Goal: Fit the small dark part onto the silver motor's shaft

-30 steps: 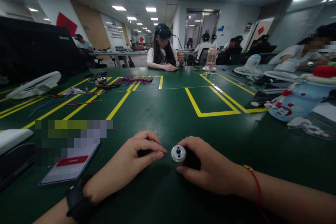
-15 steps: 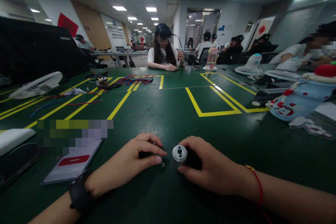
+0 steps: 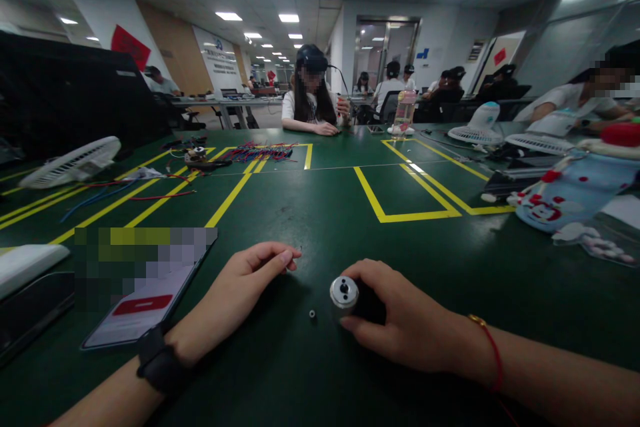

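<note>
A silver metal cylinder [image 3: 344,293] with small dark holes in its top face stands on the green table [image 3: 300,213], and the fingers of my right hand [image 3: 400,320] are wrapped round it. Just left of the cylinder lies a tiny ring-like metal part [image 3: 313,314], touched by neither hand. My left hand [image 3: 250,280] is further forward and to the left, its thumb and index finger pinched together at a small, thin item too small to name.
At the left lie a phone [image 3: 145,300], a white fan [image 3: 75,161] and loose wires [image 3: 260,151]. A blue cup [image 3: 570,190] and a plastic bag [image 3: 610,247] are at the right. Across the table sits a person [image 3: 313,97].
My left hand has moved forward and a little left, away from the cylinder and the tiny part, and its fingers have closed into a pinch. My right hand stays round the cylinder.
</note>
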Action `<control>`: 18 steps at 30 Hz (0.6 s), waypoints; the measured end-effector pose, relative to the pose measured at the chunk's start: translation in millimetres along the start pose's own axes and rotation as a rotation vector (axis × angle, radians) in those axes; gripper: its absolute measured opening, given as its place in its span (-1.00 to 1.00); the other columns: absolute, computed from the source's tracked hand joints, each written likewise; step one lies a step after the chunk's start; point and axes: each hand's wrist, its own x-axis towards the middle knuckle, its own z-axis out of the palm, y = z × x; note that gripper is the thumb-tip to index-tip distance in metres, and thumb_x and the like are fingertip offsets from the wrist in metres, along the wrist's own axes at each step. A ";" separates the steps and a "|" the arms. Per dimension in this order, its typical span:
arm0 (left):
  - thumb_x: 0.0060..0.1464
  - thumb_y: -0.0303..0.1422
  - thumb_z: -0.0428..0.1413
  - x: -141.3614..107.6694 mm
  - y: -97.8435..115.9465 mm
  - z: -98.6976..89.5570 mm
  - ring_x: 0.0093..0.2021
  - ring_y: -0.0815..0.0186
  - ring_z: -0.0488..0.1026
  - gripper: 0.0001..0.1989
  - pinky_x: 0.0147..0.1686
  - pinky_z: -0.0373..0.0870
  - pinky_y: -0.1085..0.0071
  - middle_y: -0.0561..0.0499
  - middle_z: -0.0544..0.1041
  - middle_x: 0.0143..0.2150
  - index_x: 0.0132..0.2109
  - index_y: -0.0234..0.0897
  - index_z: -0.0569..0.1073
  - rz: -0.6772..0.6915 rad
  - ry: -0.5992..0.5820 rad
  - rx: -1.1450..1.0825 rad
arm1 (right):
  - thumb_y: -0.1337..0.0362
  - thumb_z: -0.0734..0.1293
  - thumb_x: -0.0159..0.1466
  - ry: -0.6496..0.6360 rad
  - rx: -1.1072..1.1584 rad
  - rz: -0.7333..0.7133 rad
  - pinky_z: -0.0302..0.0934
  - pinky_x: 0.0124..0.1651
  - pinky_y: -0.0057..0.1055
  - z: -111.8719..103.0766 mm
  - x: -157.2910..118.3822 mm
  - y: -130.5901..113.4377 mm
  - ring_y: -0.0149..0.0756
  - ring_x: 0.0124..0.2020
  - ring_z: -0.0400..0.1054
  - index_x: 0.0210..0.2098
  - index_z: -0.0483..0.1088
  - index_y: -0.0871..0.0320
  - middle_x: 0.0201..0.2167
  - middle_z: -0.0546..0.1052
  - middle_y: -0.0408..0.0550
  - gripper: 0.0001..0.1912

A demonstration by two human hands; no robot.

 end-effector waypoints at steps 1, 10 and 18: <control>0.18 -0.15 0.04 0.3 -0.3 -0.4 -0.15 0.21 0.45 -0.74 -0.13 0.28 0.34 0.04 0.55 -0.23 -0.13 -0.16 0.51 0.005 -0.012 0.009 | 0.31 0.37 0.13 0.002 -0.003 0.001 0.17 -0.19 -0.31 0.2 0.3 0.3 -0.25 -0.23 0.28 -0.12 0.32 0.10 -0.21 0.44 -0.09 -0.69; -0.03 -0.50 0.17 -13.0 15.0 -0.5 0.02 0.19 0.34 -0.76 0.05 0.24 0.23 0.05 0.42 -0.02 -0.17 -0.15 0.47 0.344 -0.386 0.359 | 0.32 0.37 0.12 0.018 -0.029 -0.013 0.17 -0.19 -0.29 0.7 0.5 -0.4 -0.23 -0.24 0.27 -0.13 0.33 0.13 -0.23 0.44 -0.06 -0.70; 0.11 -0.35 0.16 -10.2 11.6 6.6 -0.02 0.24 0.36 -0.95 0.02 0.26 0.28 0.06 0.43 -0.07 -0.25 -0.15 0.52 0.349 -0.331 0.372 | 0.33 0.36 0.13 0.006 -0.022 -0.013 0.16 -0.20 -0.30 1.1 0.5 -0.8 -0.23 -0.24 0.27 -0.14 0.33 0.12 -0.23 0.44 -0.07 -0.71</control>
